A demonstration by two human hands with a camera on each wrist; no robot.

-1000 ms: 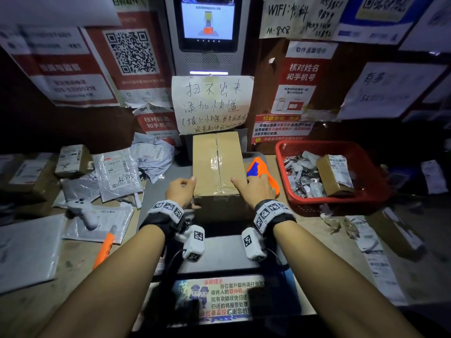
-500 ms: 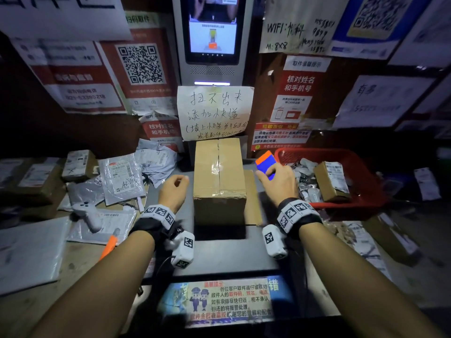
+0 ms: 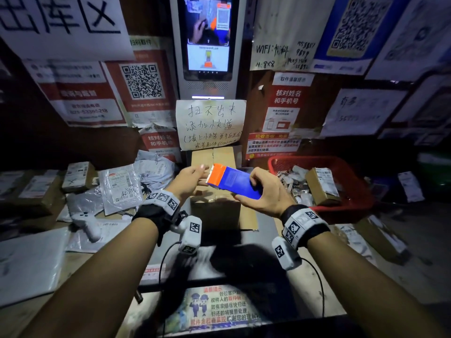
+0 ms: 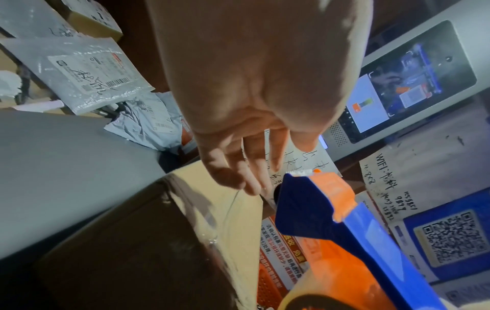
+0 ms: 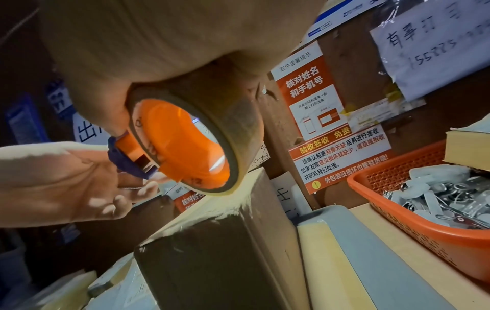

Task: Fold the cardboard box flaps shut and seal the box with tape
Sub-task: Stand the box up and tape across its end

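Observation:
The brown cardboard box [image 3: 214, 211] stands on the grey platform with its flaps folded down and clear tape along the top seam [image 4: 212, 209]. My right hand [image 3: 246, 187] grips a blue and orange tape dispenser [image 3: 234, 181] above the box. The brown tape roll [image 5: 233, 117] sits on its orange core. My left hand [image 3: 203, 174] reaches to the dispenser's orange blade end [image 4: 331, 188], fingers stretched out, thumb above and fingers below. Whether it has hold of the tape end is unclear.
A red basket [image 3: 353, 191] with clips and a small box stands at the right. Grey mail bags [image 3: 119, 189], small parcels and a white controller [image 3: 85, 223] lie at the left. A flat cardboard piece [image 3: 249, 215] leans beside the box. A handwritten note [image 3: 210, 125] and a screen [image 3: 207, 37] hang behind.
Both hands left the box top. The right hand took the dispenser from beside the box and raised it over the box. The left hand rose to its orange end.

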